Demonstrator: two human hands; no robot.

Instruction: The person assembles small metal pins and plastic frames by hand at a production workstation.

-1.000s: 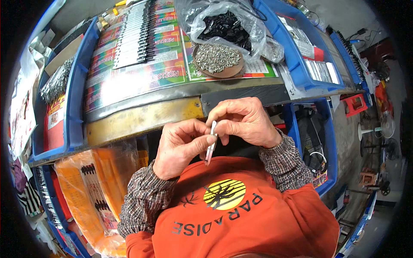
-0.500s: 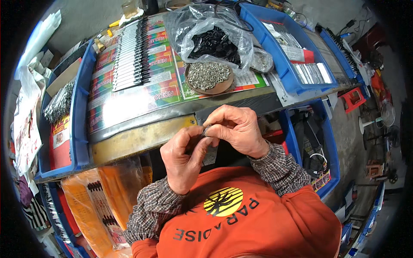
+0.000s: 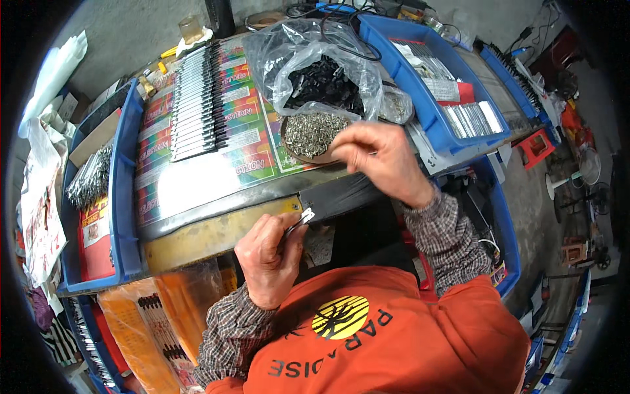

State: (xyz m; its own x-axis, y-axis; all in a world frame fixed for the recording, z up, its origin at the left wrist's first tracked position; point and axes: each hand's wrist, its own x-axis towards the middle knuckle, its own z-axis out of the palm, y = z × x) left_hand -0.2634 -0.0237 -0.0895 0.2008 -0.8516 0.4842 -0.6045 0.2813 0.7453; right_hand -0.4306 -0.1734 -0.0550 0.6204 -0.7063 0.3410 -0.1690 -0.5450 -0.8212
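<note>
Toward the table's front edge, my left hand is closed, thumb and forefinger pinching a slim metal piece. The piece's shiny silver tip sticks out past the fingers; the rest is hidden in the grip. My right hand is raised at the right edge of a round brown dish heaped with small silvery metal parts. Its thumb and forefinger nearly meet in a slightly blurred pinch, and whatever may be between them cannot be made out. Behind the dish, a clear plastic bag holds many black pieces.
A row of slim silver-and-black pieces lies on colourful printed sheets. Blue bins stand left and right; a lower blue bin is beneath the table's right side. Orange plastic-wrapped packs sit below the left front edge.
My hands were together over the front edge; now they are apart. The right has moved up and right to the dish, while the left stays low with the metal piece.
</note>
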